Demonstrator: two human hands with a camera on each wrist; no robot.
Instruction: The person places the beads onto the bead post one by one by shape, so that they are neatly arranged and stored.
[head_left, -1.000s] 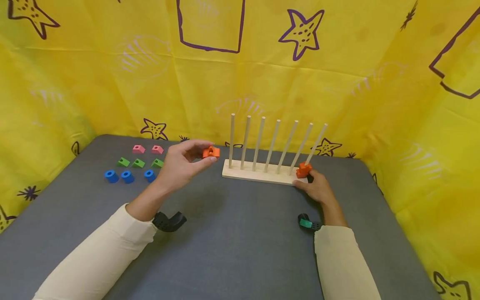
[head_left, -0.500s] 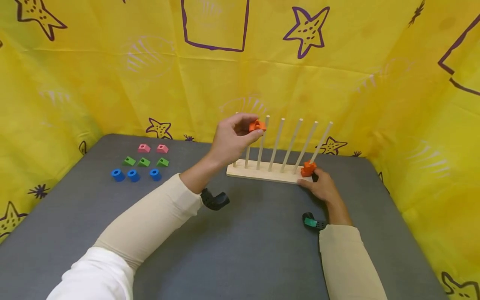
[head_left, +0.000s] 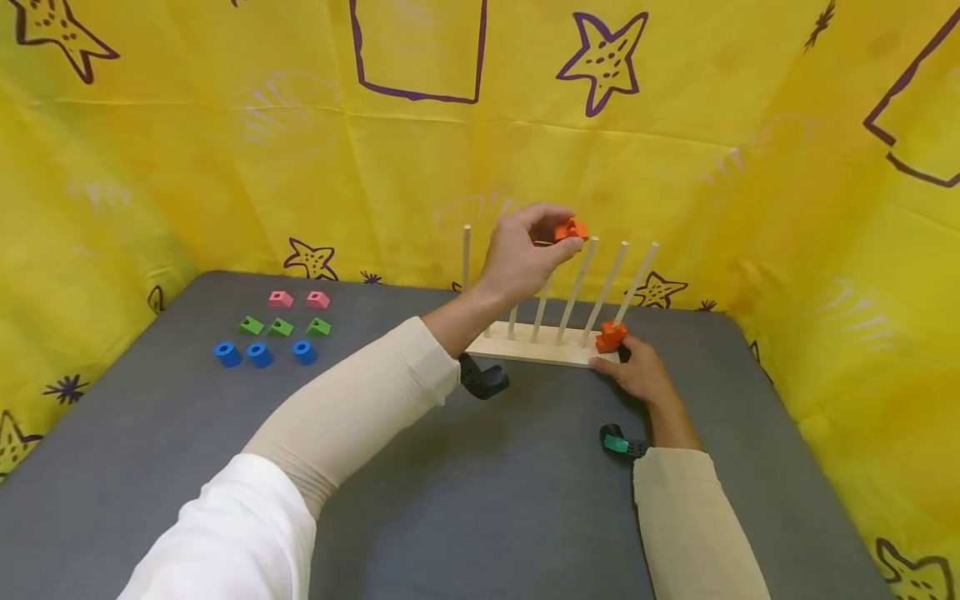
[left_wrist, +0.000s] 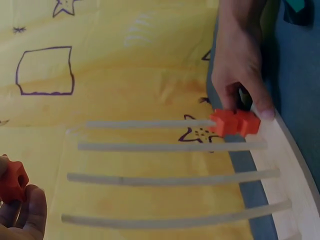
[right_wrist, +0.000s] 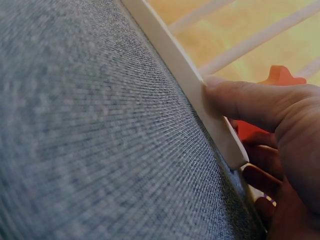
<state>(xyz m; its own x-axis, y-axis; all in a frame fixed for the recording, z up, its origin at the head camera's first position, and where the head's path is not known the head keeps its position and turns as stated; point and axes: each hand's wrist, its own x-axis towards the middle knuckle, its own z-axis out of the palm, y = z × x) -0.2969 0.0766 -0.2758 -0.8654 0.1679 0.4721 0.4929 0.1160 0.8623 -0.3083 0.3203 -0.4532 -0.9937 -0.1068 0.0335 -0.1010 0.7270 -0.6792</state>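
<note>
Left hand [head_left: 525, 260] pinches an orange block [head_left: 572, 232], raised near the tops of the pegs [head_left: 576, 293]. Right hand [head_left: 642, 372] grips the right end of the wooden base [head_left: 525, 352], on the counter [head_left: 525, 500]; fingers perhaps touch the orange stack [head_left: 611, 338] on the end peg, contact partly hidden. Blue cylinders [head_left: 261, 358] sit well left.

Soft, even light fills the head view, bright on the yellow printed cloth backdrop [head_left: 420, 150]; a faint, soft-edged shadow lies on the dark grey tabletop [head_left: 525, 517] near the beige-sleeved left arm [head_left: 360, 408]. The left wrist view is dimmer and hazy, the lowest pale round wooden rod [left_wrist: 150, 223] bowed. In the right wrist view, the backdrop looks washed out and blurred.
</note>
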